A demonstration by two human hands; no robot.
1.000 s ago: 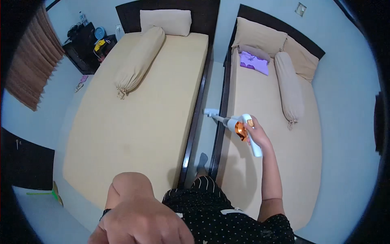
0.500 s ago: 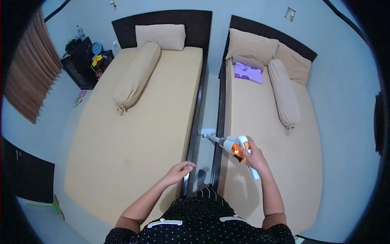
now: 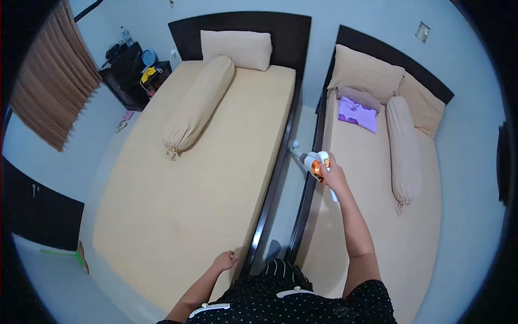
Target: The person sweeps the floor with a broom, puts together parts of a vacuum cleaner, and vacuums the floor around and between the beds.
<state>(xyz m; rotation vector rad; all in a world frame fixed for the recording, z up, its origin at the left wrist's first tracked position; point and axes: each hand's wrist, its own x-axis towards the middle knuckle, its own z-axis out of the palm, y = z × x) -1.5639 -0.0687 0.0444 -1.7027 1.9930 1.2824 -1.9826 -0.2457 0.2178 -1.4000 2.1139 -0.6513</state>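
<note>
My right hand [image 3: 335, 175] is wrapped round the handle of a white and orange cordless vacuum cleaner [image 3: 315, 166]. Its tube slants down into the narrow gap between two beds, and the pale floor head [image 3: 295, 144] is partly hidden beside the left bed's frame. Over the near right edge of the left bed [image 3: 178, 216], my left hand [image 3: 225, 261] hangs with its fingers curled in and nothing visible in them. The right bed [image 3: 372, 232] lies below my right forearm.
Dark bed rails [image 3: 278, 178] border the strip of floor [image 3: 288, 200]. A bolster [image 3: 202, 102] and a pillow [image 3: 237, 49] lie on the left bed. Folded purple cloth [image 3: 357, 114] and another bolster [image 3: 402, 151] are on the right one. A broom [image 3: 81, 256] is at lower left.
My right hand has pushed the vacuum cleaner farther forward along the gap, towards the headboards. My left hand has dropped back towards my body, its fingers now more curled. The view has shifted.
</note>
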